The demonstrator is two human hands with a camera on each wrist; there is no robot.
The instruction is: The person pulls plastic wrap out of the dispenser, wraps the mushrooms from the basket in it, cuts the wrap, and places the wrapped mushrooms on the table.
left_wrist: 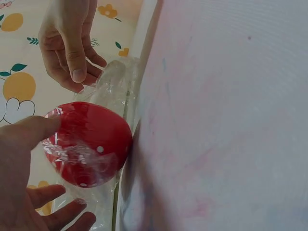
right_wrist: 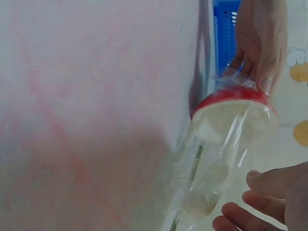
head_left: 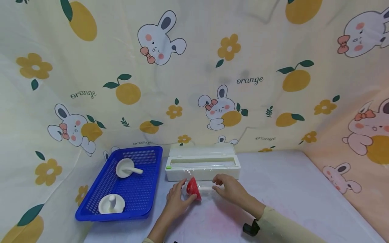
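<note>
A toy mushroom with a red cap (left_wrist: 89, 144) and a pale stem (right_wrist: 207, 202) lies on its side, wrapped in clear plastic film (right_wrist: 236, 139). My left hand (head_left: 178, 199) holds it at the cap, thumb against the red surface and fingers spread round the far side. Near the stem end, my right hand (head_left: 229, 190) has its fingers loosely bent beside the loose film, with a gap between thumb and fingers in the right wrist view. Just behind the mushroom stands a white cling film dispenser (head_left: 203, 173) with its lid raised.
On the left sits a blue basket (head_left: 138, 199) holding two white mushroom-shaped pieces (head_left: 125, 167), their stems showing. A white cloth (head_left: 273, 189) with faint pink stains covers the table. A patterned curtain (head_left: 188, 74) hangs behind and at both sides.
</note>
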